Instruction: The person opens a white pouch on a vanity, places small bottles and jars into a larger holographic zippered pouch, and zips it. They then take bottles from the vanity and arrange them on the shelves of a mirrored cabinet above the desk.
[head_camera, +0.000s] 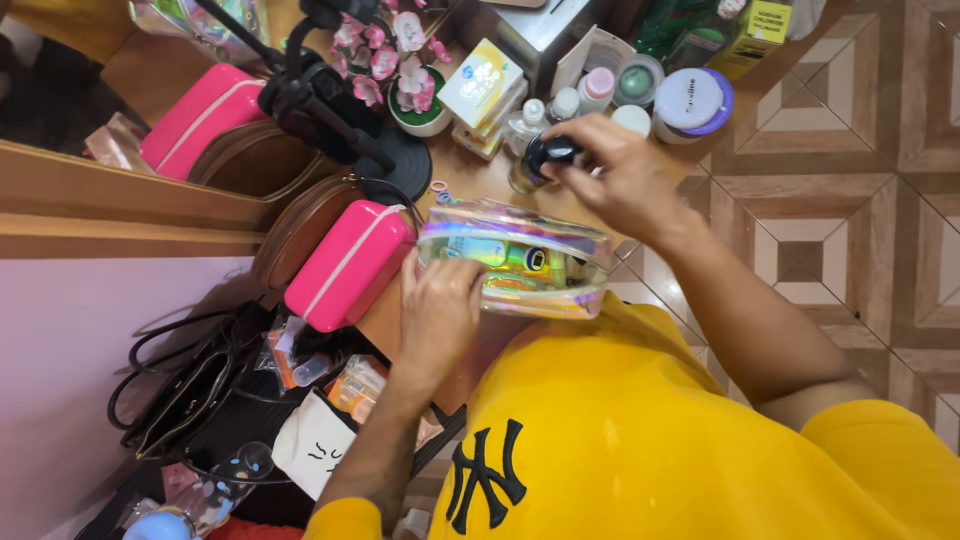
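Item: clear iridescent pouch (515, 262), soft-walled, zip top open, resting on the wooden surface (470, 180) just in front of the yellow shirt (640, 420). Contents: small tubes and sachets, partly visible through the film. Judged light, floppy, somewhat slippery; likely to sag if lifted by one corner. Best hold: the rim near the opening, or both ends at once.

Left hand (440, 310): closed on the pouch's near-left end, fingers curled over the rim, steadying it.

Right hand (615, 175): closed around a small bottle with dark cap (540, 160), held above the surface, just beyond the pouch. Bottle judged rigid, smooth, possibly glass and breakable; light. Best hold: around the body, below the cap.

Adjacent: pink hard case (350, 265) touching the pouch's left side; white jars and bottles (640, 95) behind; potted pink flowers (400, 60); black handbag (190, 385) lower left.
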